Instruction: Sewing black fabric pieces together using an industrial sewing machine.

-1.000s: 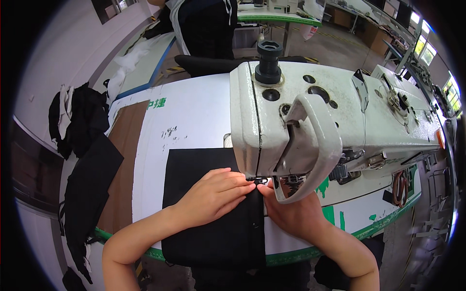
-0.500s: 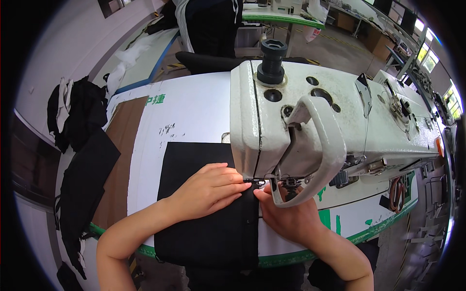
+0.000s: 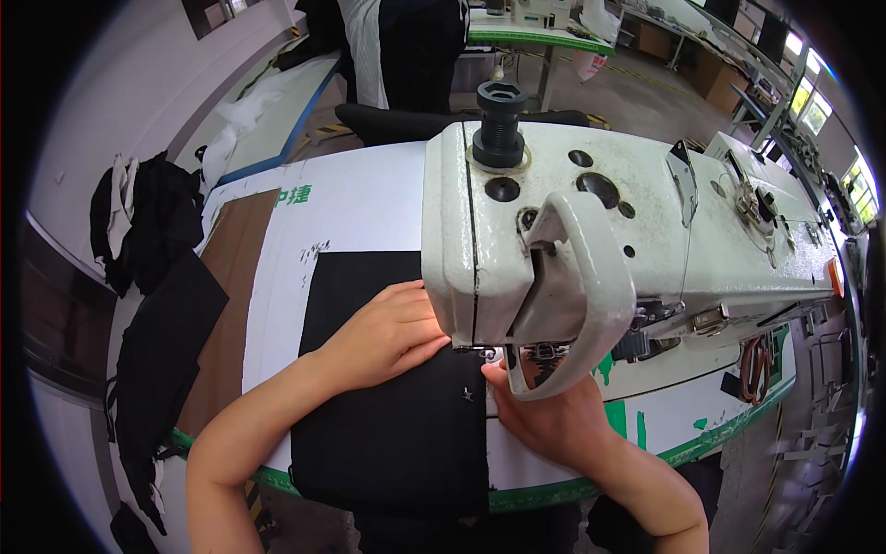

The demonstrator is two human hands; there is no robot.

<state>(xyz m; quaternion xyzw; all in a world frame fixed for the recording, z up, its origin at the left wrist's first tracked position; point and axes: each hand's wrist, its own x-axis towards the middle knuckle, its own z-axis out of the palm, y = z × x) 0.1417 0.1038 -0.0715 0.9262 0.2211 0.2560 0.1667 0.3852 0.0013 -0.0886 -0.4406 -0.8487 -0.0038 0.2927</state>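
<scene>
A black fabric piece (image 3: 388, 443) lies flat under the head of a white sewing machine (image 3: 572, 249). My left hand (image 3: 392, 334) rests on it, palm down with fingers stretched out, the fingertips partly behind the machine head. My right hand (image 3: 554, 415) is at the fabric's right edge beside the presser foot (image 3: 486, 354). Its thumb and finger close on that edge, while the other fingers are partly hidden by the machine's looped white guard (image 3: 614, 323). A small pale mark (image 3: 468, 394) shows on the fabric near its right edge.
Dark cloth pieces (image 3: 166, 323) hang at the left, beside a brown board strip (image 3: 231, 286) on the white table (image 3: 360, 198). The table has a green front edge (image 3: 711, 445). Beyond it, a person in dark clothes (image 3: 415, 65) stands near another table (image 3: 540, 37).
The fabric has slid a little away from me under the machine head, and my left hand has gone forward and slightly left with it. My right hand stays nearly in place.
</scene>
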